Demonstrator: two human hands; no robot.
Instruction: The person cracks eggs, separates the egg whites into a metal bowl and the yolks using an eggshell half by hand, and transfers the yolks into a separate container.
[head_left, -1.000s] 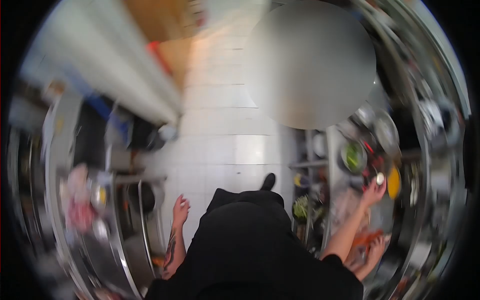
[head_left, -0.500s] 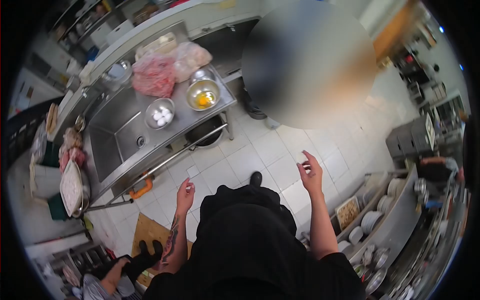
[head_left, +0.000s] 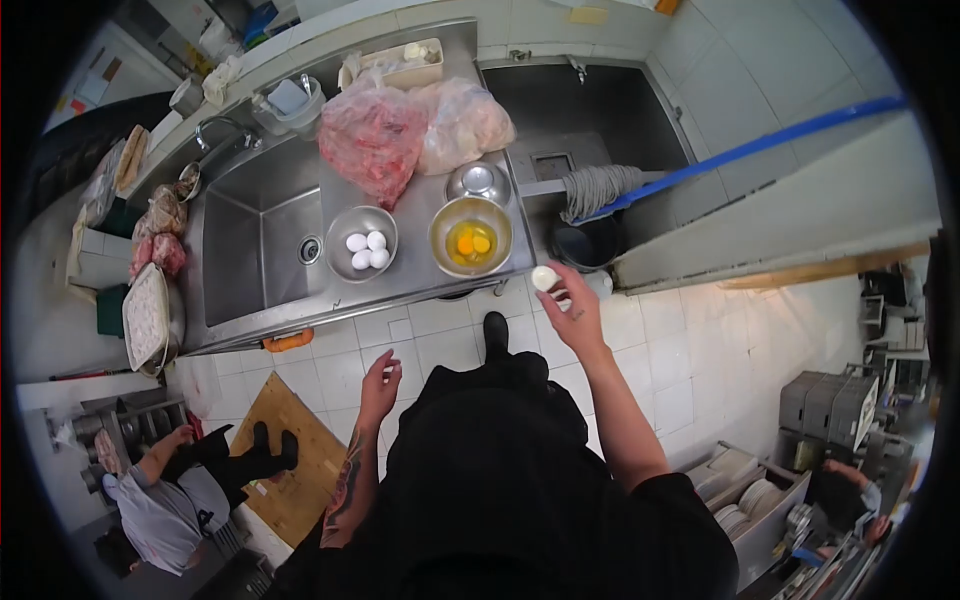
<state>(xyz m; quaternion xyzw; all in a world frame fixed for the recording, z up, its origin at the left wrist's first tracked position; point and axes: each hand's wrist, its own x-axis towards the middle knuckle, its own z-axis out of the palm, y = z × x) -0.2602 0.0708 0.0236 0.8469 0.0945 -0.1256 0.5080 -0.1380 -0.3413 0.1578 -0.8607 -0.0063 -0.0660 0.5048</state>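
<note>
My right hand pinches a white eggshell just off the front right corner of the steel counter. Left of it, a steel bowl on the counter holds raw egg with yellow yolks. Several whole white eggs lie in a second steel bowl nearer the sink. My left hand hangs over the floor in front of the counter, fingers loosely curled and apart, with nothing visible in it. A smaller steel bowl stands behind the yolk bowl.
Bags of pinkish meat and pale meat lie behind the bowls. A sink basin is at left. A mop with a blue handle leans over a black bucket at right. One person is lower left, another lower right.
The view has turned and come closer to the counter. My right hand has moved up and left towards the counter corner, where the eggshell now shows clearly. My left hand stays low.
</note>
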